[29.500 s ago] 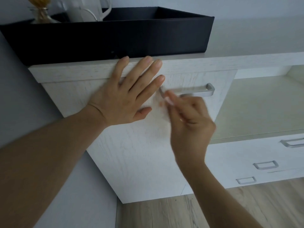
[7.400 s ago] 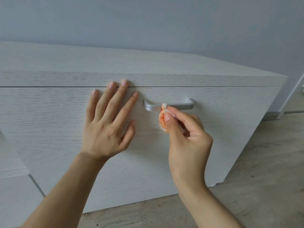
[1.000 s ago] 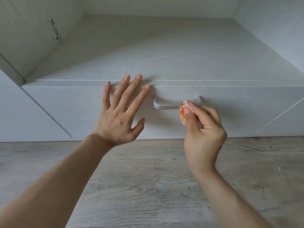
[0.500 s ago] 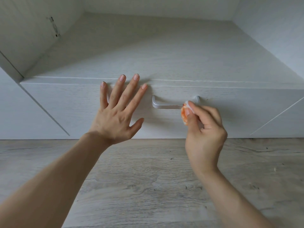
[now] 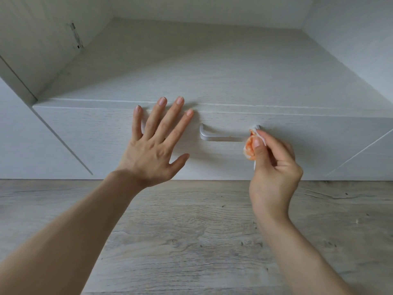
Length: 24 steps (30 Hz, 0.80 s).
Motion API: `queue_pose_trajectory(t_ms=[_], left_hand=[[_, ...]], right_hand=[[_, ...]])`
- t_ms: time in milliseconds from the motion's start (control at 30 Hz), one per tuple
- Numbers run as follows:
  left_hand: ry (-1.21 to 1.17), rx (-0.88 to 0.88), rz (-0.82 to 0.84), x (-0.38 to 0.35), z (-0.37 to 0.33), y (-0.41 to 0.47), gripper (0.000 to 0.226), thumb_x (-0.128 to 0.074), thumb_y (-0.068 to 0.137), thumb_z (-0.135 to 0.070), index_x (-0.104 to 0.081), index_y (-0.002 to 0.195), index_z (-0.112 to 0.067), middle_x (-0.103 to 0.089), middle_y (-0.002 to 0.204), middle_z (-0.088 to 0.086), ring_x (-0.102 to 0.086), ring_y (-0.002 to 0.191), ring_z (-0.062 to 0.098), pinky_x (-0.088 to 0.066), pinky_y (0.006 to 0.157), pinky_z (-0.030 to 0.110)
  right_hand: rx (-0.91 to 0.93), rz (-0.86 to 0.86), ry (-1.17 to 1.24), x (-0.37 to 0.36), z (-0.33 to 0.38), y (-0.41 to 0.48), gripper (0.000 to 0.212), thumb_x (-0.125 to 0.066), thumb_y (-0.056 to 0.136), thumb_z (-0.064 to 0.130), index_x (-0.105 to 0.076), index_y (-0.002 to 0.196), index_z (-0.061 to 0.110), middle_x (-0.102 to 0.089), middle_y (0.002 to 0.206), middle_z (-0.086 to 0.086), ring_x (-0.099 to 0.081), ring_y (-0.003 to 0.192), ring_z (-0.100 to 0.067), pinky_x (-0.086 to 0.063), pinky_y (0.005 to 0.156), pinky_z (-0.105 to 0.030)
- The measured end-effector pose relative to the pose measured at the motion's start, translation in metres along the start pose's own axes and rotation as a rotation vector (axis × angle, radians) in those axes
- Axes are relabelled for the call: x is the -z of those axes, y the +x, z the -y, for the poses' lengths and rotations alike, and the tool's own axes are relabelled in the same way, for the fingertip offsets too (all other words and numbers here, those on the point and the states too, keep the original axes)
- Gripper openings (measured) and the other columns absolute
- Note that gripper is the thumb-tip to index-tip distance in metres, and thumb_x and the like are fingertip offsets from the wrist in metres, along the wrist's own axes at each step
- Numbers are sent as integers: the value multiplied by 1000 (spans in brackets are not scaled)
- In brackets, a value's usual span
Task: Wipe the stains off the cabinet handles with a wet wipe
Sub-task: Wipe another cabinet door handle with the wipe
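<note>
Left hand [image 5: 154, 145] flat on drawer front [image 5: 95, 141], 5 fingers spread, right hand [image 5: 274, 167] pinched orange-stained wipe [image 5: 249, 149] against right end of handle [image 5: 221, 137], wood floor [image 5: 191, 231] below

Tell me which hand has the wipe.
The right hand pinches the orange-stained wipe against the handle; the left hand lies flat, fingers spread, on the cabinet front.
</note>
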<state>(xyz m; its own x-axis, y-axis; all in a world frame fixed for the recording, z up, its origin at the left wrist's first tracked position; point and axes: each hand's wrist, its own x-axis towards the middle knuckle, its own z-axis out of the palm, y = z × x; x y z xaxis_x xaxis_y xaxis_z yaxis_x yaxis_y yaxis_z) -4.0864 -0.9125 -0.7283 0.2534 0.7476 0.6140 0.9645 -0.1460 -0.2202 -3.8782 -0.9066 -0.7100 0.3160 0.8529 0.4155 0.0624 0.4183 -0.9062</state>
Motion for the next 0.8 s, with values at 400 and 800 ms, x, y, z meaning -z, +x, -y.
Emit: queue_pose_trajectory(t_ms=[400,800], left_hand=[[-8,-6,-17,-2,1,-1,82,-39,86,-52,-1,151,-22,-7,156,7,18,144,18,18,113,46],[-2,15,-17,-7,-2,0,82,-38,86,-53,-4,152,-17,-3,156,9,23,143,20,18,111,48]], right_hand=[[-161,29,194,6,-5,-1,14,-64,84,-1,-72,91,9,-68,87,-16,-66,74,-13,-51,68,-19],[-218,-36,276,2,-7,-2,11,-65,82,-4,-69,93,-7,-67,84,-22,-65,72,-16,-52,68,-19]])
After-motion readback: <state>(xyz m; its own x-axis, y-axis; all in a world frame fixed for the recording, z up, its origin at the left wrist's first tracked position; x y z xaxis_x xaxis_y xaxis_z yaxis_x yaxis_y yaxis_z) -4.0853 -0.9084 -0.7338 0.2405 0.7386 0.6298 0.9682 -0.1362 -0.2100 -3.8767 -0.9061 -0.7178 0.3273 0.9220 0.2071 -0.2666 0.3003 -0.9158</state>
